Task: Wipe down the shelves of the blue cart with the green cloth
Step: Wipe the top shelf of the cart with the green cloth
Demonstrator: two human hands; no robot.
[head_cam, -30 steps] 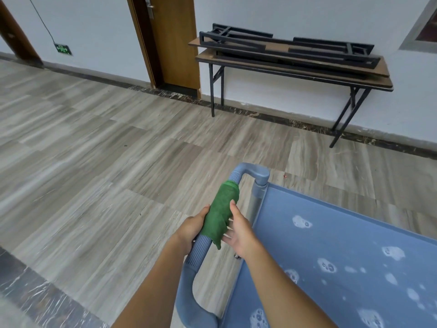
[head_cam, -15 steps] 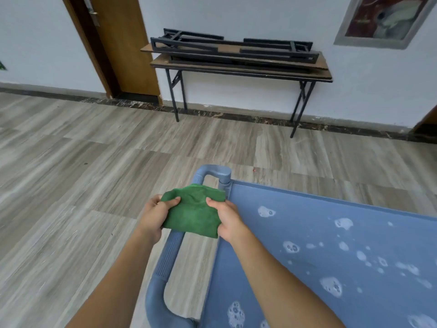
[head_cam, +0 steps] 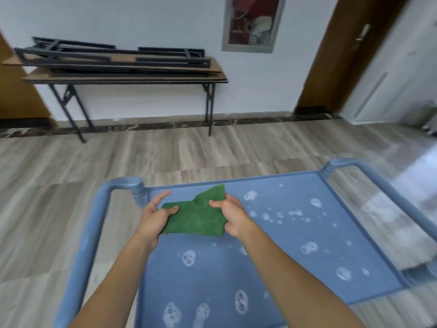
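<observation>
Both bare forearms reach forward, side by side and drawing slightly together. The left hand (head_cam: pixel 153 220) pinches the green cloth (head_cam: pixel 197 218), thumb on top, fingers beneath, its index finger stretched forward. The right hand (head_cam: pixel 234 217) grips the opposite edge, thumb on top, fingers curled behind.

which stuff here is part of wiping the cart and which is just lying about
Part of the job:
green cloth, held by left hand and right hand
blue cart
foam spots on its top shelf

Just lying about:
folding table by the wall
folded tables stacked on it
framed picture
brown door
</observation>
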